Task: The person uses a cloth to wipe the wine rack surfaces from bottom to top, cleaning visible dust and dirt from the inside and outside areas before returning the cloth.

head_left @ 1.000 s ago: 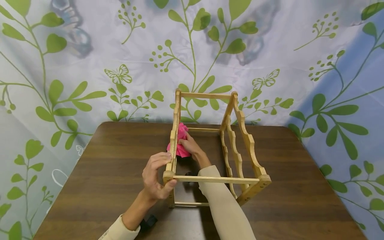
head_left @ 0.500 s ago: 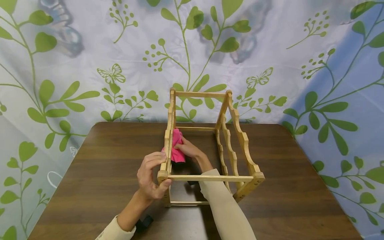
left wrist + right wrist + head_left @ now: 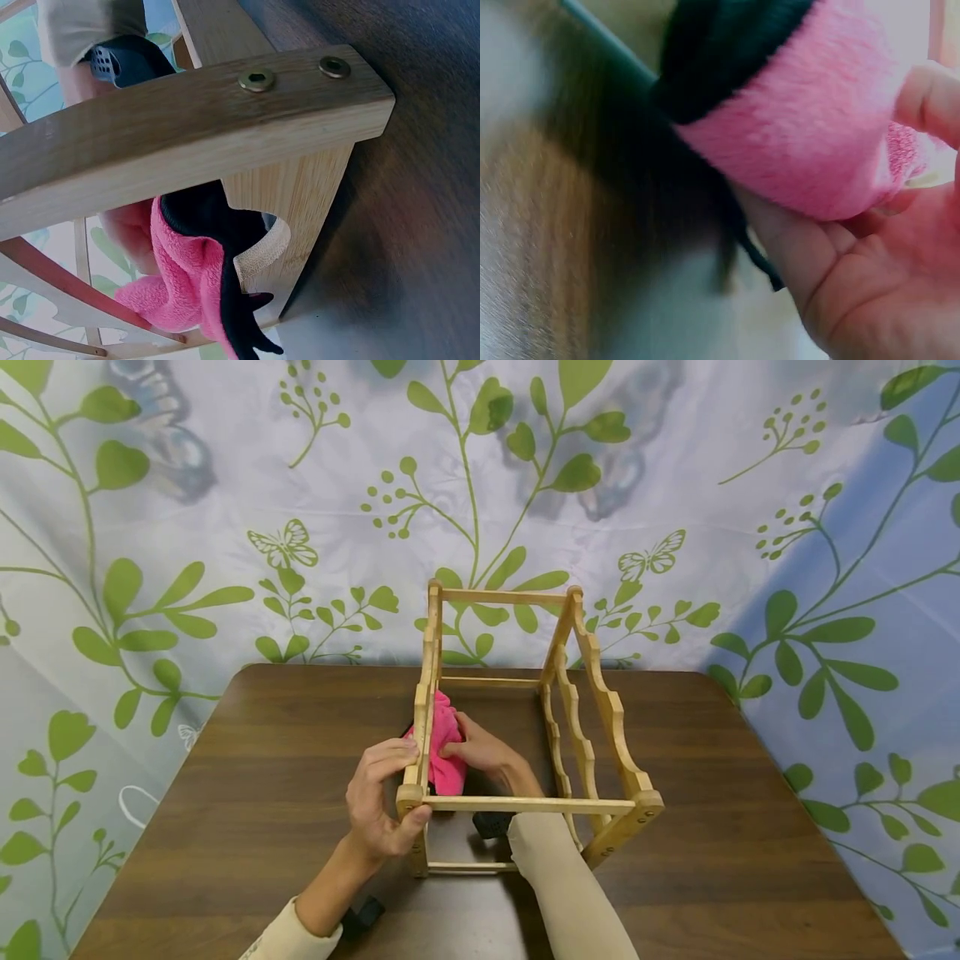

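Observation:
A light wooden rack (image 3: 528, 806) with wavy scalloped rails stands on the table. My left hand (image 3: 378, 797) holds its near left corner, fingers over the top rail and thumb at the corner post. Reaching inside the frame, my right hand (image 3: 486, 752) grips a bunched pink fleecy cloth (image 3: 448, 764) against the left side. In the right wrist view, the cloth (image 3: 802, 127) lies between thumb and fingers and shows a black side. The left wrist view shows the cloth (image 3: 187, 277) beside the scalloped cutout of a lower rail, its black edge poking through. Part of the cloth is hidden behind the left rails.
The dark brown wooden table (image 3: 285, 777) extends around the rack on both sides. A patterned fabric backdrop (image 3: 337, 485) with green leaves hangs behind it. Black devices sit on both wrists, the right one (image 3: 491, 823) within the rack's frame. A white loop (image 3: 138, 806) hangs past the table's left edge.
My right hand has drawn the pink cloth along the rack's left side, toward the near end. My left hand keeps its grip on the corner.

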`<action>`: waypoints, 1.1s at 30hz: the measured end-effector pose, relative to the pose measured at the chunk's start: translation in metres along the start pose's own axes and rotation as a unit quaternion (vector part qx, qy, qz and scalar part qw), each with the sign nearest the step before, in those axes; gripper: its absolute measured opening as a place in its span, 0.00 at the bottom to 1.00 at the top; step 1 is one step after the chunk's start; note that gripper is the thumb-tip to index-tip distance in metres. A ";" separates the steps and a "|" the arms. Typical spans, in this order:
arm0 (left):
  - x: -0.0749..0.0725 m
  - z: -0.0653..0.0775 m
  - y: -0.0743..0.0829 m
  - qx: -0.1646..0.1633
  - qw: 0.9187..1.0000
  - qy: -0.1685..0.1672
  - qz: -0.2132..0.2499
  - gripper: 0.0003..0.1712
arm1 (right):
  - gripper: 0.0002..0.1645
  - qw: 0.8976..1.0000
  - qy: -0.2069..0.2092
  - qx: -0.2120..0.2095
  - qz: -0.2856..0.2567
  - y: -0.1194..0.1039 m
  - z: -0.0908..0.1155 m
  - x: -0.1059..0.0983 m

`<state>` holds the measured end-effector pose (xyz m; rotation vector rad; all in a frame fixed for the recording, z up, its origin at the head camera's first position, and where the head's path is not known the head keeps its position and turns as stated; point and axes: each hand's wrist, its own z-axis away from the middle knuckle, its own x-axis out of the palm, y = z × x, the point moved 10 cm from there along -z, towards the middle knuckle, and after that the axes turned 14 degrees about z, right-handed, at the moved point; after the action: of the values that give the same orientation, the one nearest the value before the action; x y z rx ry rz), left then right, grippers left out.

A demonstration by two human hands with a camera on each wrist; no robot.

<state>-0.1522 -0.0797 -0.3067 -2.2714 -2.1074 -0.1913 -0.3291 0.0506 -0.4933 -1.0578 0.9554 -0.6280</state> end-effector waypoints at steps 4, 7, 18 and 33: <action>0.000 0.002 0.000 0.000 1.000 0.000 0.003 0.32 | 0.39 0.999 -0.031 0.001 0.015 -0.003 0.014 0.010; 0.000 0.001 0.000 0.001 1.000 0.003 0.004 0.32 | 0.35 0.997 -0.050 -0.013 0.052 -0.009 0.027 0.018; 0.000 0.003 0.000 0.006 1.000 0.003 0.013 0.31 | 0.39 0.991 -0.108 -0.047 0.062 -0.016 0.065 0.048; 0.000 0.005 -0.001 0.006 1.000 0.012 0.001 0.32 | 0.34 0.973 -0.150 -0.120 0.126 -0.034 0.084 0.072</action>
<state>-0.1531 -0.0795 -0.3113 -2.2532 -2.0885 -0.2030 -0.2211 0.0155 -0.4725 -1.1817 0.8936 -0.1375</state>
